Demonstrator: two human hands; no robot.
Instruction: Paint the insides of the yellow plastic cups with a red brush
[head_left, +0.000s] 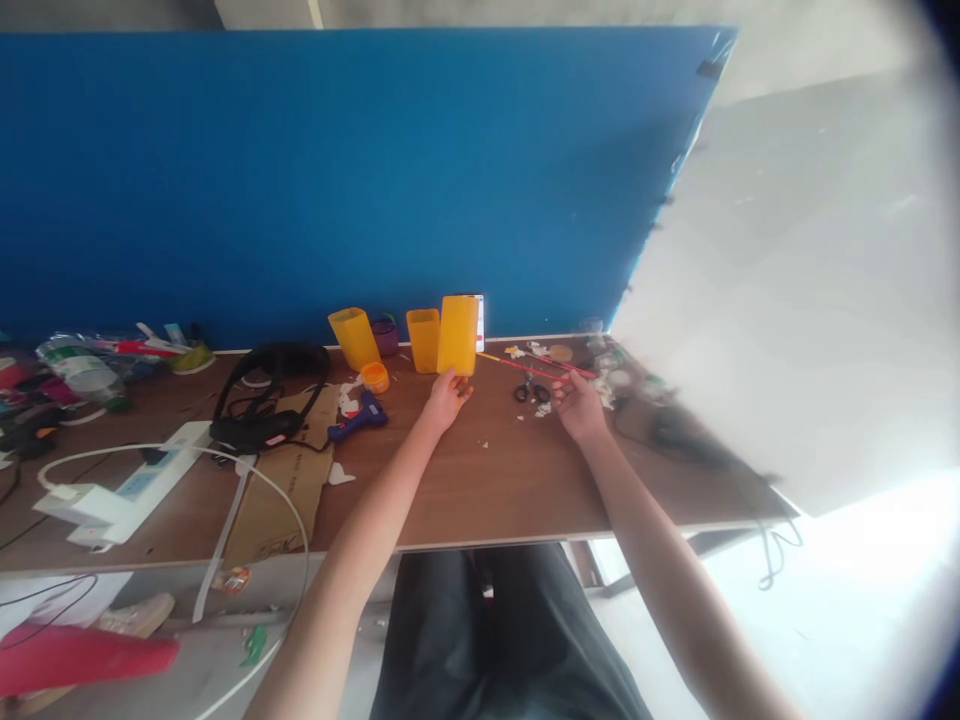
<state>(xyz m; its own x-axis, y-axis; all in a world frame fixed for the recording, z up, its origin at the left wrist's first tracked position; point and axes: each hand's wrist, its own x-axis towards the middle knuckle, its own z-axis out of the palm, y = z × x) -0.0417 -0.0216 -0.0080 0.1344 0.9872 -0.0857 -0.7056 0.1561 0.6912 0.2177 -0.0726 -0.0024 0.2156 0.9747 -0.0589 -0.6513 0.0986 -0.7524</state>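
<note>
My left hand (448, 398) grips the lower end of a yellow rectangular container (457, 338) and holds it upright above the table. In my right hand (579, 403) is a thin paintbrush (521, 367) with a red handle, its yellowish tip pointing left to the container's side. Behind the container, a lit phone (480, 322) leans by the blue panel and is partly hidden. Two more yellow containers, one (424, 340) just left of the held one and another (355, 338) farther left, stand on the table. An orange paint pot (375, 377) sits in front of them.
Black scissors (532, 388) and white scraps lie near my right hand. To the left are a blue glue gun (358, 417), cardboard (281, 490), a black headset (270, 395) and a white power strip (142, 485) with a cable hanging over the edge. A blue panel (337, 180) stands behind.
</note>
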